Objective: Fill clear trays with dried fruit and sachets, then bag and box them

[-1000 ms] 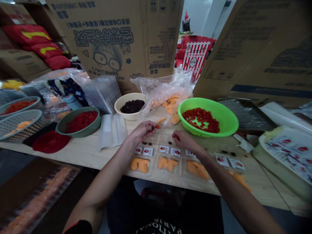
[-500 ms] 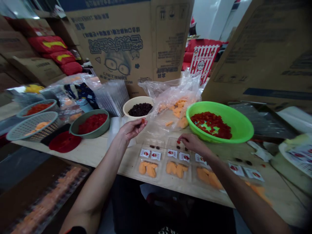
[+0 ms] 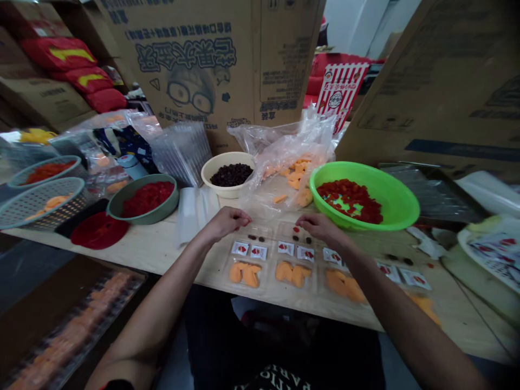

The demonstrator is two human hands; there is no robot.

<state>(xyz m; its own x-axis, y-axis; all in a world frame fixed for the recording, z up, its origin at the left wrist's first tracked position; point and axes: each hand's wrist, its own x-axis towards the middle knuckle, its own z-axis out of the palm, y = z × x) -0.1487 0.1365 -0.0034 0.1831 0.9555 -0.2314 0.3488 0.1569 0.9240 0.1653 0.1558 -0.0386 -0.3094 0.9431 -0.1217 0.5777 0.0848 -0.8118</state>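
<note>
clear plastic tray (image 3: 271,265) lies just below both hands, long axis running left-right. hands apart: left hand (image 3: 225,223) over its far edge at left, right hand (image 3: 320,225) over its far edge further right. can't tell if either pinches anything. green bowl (image 3: 363,195) just beyond right hand.
</note>
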